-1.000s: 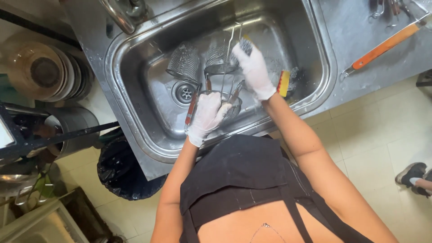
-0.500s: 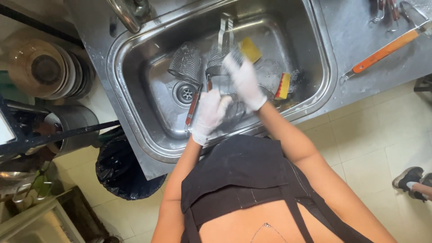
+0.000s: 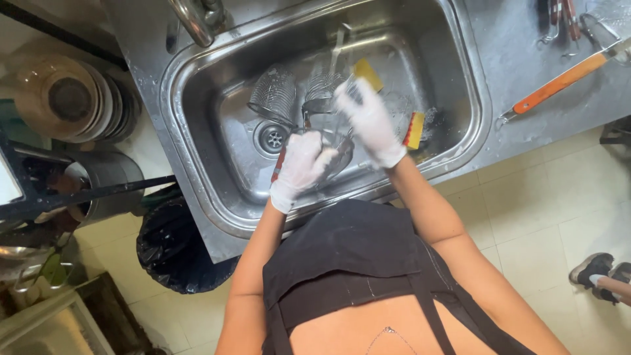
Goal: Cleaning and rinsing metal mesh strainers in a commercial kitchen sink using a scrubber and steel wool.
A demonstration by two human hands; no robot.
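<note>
**Gloved hands working a metal utensil with a sponge over a steel sink**

The steel sink [image 3: 197, 131] fills the upper centre of the head view, its drain [image 3: 271, 138] left of centre. The left hand [image 3: 301, 167], in a white glove, is curled closed around a metal utensil [image 3: 332, 148] just at 3 o'clock from the drain; the utensil's exact form is blurred. The right hand [image 3: 369, 121], also in a white glove, lies at 1 o'clock from the left hand and pinches a yellow sponge [image 3: 368, 73], which projects from its fingertips toward 12 o'clock. The hand is motion-blurred, so whether the sponge touches the utensil cannot be told. A mesh strainer [image 3: 276, 95] rests in the basin at 12 o'clock from the drain. A second sponge [image 3: 414, 129], yellow with a red edge, lies in the basin just at 3 o'clock from the right hand. On the counter at 2 o'clock an orange-handled tool [image 3: 559, 84] lies aslant. Stacked bowls [image 3: 62, 98] sit at 9 o'clock, outside the sink; a black bag [image 3: 167, 246] hangs at 7 o'clock.
</note>
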